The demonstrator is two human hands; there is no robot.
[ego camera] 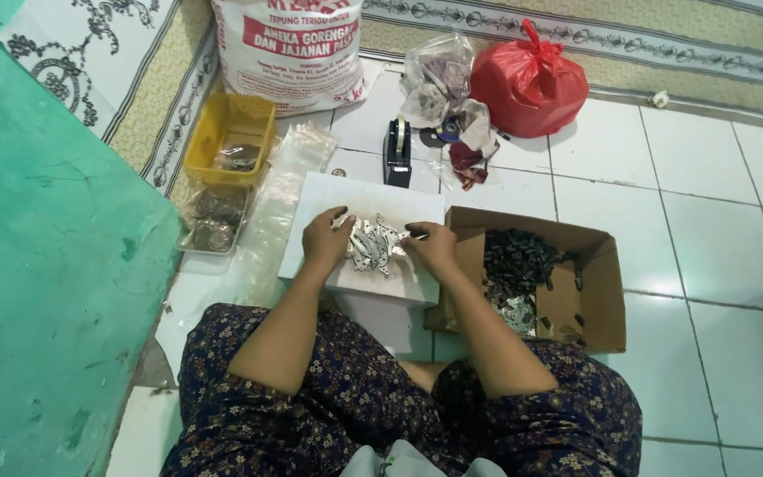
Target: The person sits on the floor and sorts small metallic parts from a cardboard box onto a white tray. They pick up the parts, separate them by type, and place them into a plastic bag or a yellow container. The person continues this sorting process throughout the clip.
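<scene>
Metal pieces (373, 243) lie between left hand (326, 240) and right hand (434, 248).

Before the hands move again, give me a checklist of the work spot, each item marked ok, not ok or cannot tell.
1. Left hand is on the pile of small silver pieces: ok.
2. Right hand is at the same pile: ok; whether its fingers pinch a piece: cannot tell.
3. Pile lies wholly on the white board, away from its edges: ok.
4. Cardboard box stands open beside the right hand, dark pieces inside: ok.
5. Tape dispenser stands upright beyond the board: ok.
6. Yellow tray sits to the left, its contents unclear: cannot tell.
</scene>
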